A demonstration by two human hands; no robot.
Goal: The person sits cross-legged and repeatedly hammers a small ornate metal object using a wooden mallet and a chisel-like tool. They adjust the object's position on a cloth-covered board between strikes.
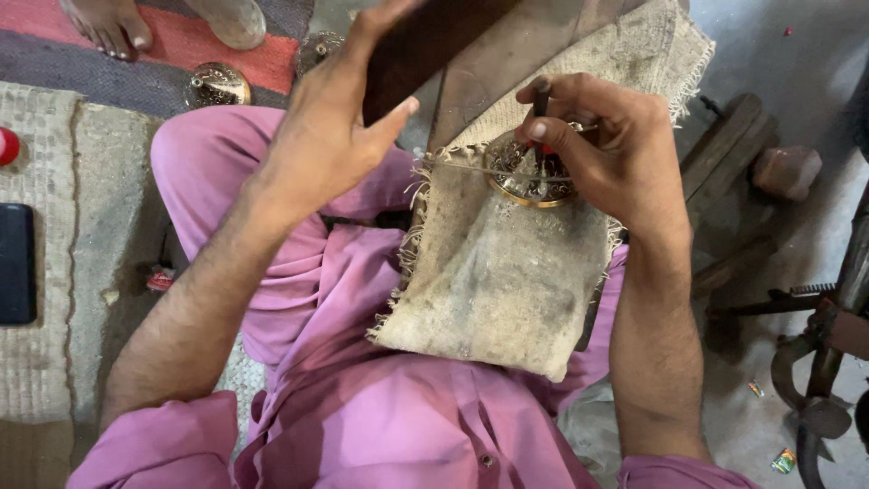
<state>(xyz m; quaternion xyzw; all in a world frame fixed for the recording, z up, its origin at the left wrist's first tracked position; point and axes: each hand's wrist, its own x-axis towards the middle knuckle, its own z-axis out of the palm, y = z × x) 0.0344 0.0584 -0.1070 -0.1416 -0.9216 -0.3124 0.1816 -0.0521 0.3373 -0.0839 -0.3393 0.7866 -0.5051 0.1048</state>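
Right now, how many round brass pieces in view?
3: one under the right hand on the burlap, brass piece; two on the rug, and. Others may be hidden.

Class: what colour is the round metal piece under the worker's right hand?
Brassy gold round metal piece, head view.

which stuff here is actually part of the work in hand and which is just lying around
In use: dark wooden block in left hand; thin tool in right hand; pierced brass piece; burlap pad.
Lying about: phone; red cap; two brass pieces; stone.
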